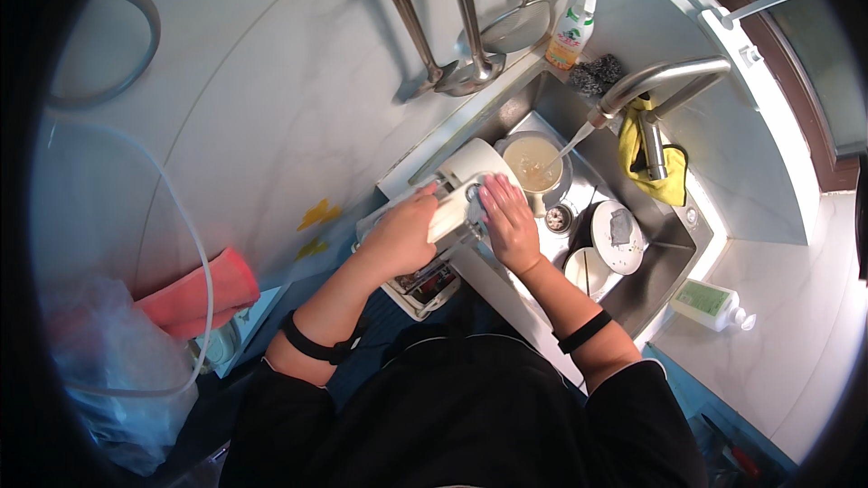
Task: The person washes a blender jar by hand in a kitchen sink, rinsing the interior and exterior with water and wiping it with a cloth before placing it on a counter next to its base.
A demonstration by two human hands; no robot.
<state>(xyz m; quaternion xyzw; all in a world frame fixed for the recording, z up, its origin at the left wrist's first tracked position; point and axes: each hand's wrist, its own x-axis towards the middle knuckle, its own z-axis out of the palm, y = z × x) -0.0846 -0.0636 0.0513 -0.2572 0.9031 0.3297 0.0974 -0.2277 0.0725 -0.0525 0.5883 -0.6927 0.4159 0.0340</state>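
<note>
A cream-white kitchen appliance (451, 213) with a rounded end and a small round dial is held tilted over the near left rim of the sink. My left hand (401, 234) grips its left side. Flat against its right end lies my right hand (510, 220), fingers together, pressing what looks like a grey-blue cloth (480, 207) mostly hidden under them. Just beyond, a cream mug (534, 166) full of cloudy liquid stands in the steel sink (637, 295). Water from the tap (651, 78) runs into it.
A plate (627, 254) with a grey scouring pad (620, 227) and a bowl (584, 271) lie in the sink. A yellow cloth (668, 179) hangs at the tap. A spray bottle (571, 30), a white bottle (708, 305) and hanging ladles (475, 74) surround it.
</note>
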